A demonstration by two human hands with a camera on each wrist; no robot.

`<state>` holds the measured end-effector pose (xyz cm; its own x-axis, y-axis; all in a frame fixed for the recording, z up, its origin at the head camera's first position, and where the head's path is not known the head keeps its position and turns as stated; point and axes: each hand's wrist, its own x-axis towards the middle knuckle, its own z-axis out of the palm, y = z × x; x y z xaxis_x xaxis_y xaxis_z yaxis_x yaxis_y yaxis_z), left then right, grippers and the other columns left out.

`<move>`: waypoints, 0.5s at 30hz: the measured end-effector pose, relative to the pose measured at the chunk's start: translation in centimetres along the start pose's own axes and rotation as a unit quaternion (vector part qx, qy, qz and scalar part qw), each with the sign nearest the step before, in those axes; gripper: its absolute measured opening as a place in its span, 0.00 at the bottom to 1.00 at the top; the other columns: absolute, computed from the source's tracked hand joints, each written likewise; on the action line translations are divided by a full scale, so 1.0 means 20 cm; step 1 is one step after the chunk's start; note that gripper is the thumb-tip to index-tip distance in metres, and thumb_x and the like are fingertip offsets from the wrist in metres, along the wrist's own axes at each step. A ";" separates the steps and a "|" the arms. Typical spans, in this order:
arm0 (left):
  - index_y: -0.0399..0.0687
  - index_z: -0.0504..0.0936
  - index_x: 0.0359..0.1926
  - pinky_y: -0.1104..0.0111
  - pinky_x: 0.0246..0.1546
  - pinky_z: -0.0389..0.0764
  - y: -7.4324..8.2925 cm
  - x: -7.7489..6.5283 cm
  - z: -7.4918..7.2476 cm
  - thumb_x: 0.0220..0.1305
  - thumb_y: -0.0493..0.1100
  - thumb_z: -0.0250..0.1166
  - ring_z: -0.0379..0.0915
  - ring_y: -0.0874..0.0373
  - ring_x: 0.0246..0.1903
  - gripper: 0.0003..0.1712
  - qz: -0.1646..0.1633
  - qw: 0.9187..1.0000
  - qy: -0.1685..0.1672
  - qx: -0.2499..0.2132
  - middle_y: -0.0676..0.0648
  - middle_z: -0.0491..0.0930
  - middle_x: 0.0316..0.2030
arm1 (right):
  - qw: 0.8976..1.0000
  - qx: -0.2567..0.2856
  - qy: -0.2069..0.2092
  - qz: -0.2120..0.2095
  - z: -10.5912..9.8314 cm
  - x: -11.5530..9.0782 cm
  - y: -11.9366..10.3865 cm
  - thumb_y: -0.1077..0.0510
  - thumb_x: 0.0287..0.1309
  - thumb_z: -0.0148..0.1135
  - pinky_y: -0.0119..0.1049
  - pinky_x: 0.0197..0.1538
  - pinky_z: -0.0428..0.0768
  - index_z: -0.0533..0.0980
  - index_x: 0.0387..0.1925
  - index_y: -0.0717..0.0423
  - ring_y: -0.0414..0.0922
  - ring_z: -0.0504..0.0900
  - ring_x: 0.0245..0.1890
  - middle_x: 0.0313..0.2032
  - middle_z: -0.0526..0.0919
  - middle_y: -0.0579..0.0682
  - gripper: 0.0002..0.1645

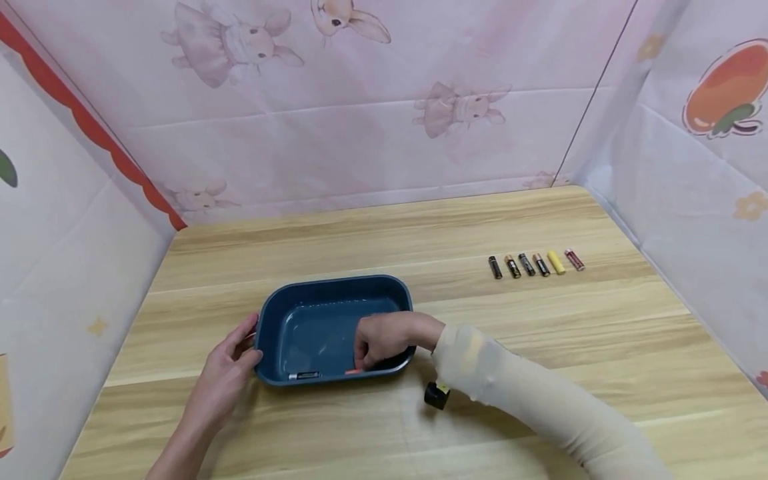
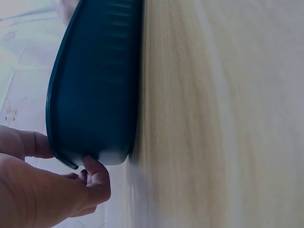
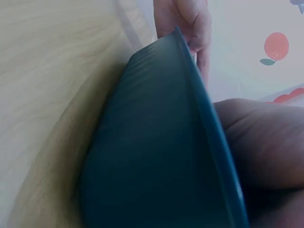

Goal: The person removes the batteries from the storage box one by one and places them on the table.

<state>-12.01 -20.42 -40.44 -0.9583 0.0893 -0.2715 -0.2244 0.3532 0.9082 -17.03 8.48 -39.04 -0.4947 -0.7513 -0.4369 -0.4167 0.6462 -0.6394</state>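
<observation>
A dark blue rectangular plastic basin (image 1: 327, 337) stands on the wooden table. My left hand (image 1: 227, 373) grips its left end, with thumb and fingers at the rim; the left wrist view shows this hand (image 2: 57, 185) at the basin's corner. My right hand (image 1: 384, 339) reaches down inside the basin at the right, its curled fingers pinching an orange battery (image 1: 352, 372) by the near wall. Part of that battery is covered by the fingers, and the basin wall (image 3: 156, 142) hides the fingertips in the right wrist view. A black and silver battery (image 1: 305, 376) lies to its left.
Several batteries stand in a row at the back right of the table (image 1: 480, 413), among them a yellow battery (image 1: 556, 263) and a red battery (image 1: 574, 259). A small black device (image 1: 437, 395) hangs under the right wrist. Printed cloth walls (image 1: 360, 153) surround the table's back and sides.
</observation>
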 end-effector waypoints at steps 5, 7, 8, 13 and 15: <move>0.44 0.48 0.82 0.87 0.52 0.68 0.00 0.00 0.00 0.73 0.30 0.50 0.54 0.45 0.72 0.41 0.000 1.000 0.003 0.011 0.40 0.51 0.80 | 1.000 0.001 -0.004 -0.017 0.01 -0.01 0.01 0.62 0.67 0.65 0.27 0.35 0.73 0.86 0.27 0.47 0.35 0.75 0.29 0.26 0.82 0.37 0.13; 0.44 0.48 0.83 0.87 0.53 0.68 0.00 0.00 0.00 0.73 0.30 0.50 0.54 0.46 0.72 0.41 -0.003 1.000 0.001 0.012 0.40 0.52 0.79 | 1.000 0.008 -0.007 -0.022 0.01 -0.01 0.02 0.63 0.67 0.64 0.27 0.35 0.73 0.86 0.26 0.47 0.35 0.75 0.29 0.26 0.82 0.37 0.14; 0.44 0.48 0.83 0.87 0.53 0.68 0.00 0.00 0.00 0.73 0.30 0.50 0.54 0.46 0.72 0.41 -0.004 1.000 0.000 0.011 0.40 0.52 0.79 | 1.000 0.015 -0.008 -0.025 0.01 -0.01 0.02 0.64 0.66 0.64 0.27 0.34 0.73 0.86 0.26 0.47 0.35 0.75 0.28 0.26 0.82 0.37 0.13; 0.45 0.48 0.83 0.87 0.52 0.68 0.00 -0.01 0.00 0.73 0.30 0.50 0.53 0.45 0.72 0.41 -0.006 1.000 -0.008 0.007 0.39 0.52 0.79 | 0.995 0.075 -0.008 -0.060 0.01 -0.01 0.04 0.67 0.65 0.62 0.27 0.35 0.73 0.86 0.38 0.53 0.34 0.75 0.29 0.29 0.83 0.39 0.10; 0.46 0.47 0.83 0.87 0.52 0.68 0.00 -0.01 0.00 0.73 0.30 0.49 0.53 0.45 0.72 0.41 -0.007 1.000 -0.009 0.008 0.39 0.52 0.79 | 0.992 0.099 0.007 -0.082 -0.01 -0.02 0.05 0.67 0.66 0.61 0.27 0.37 0.74 0.86 0.45 0.55 0.34 0.76 0.31 0.31 0.83 0.39 0.12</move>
<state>-11.84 -20.43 -40.41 -0.9518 0.1015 -0.2893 -0.2339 0.3699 0.8992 -17.40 9.40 -39.38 -0.4433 -0.8414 -0.3090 -0.3347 0.4752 -0.8137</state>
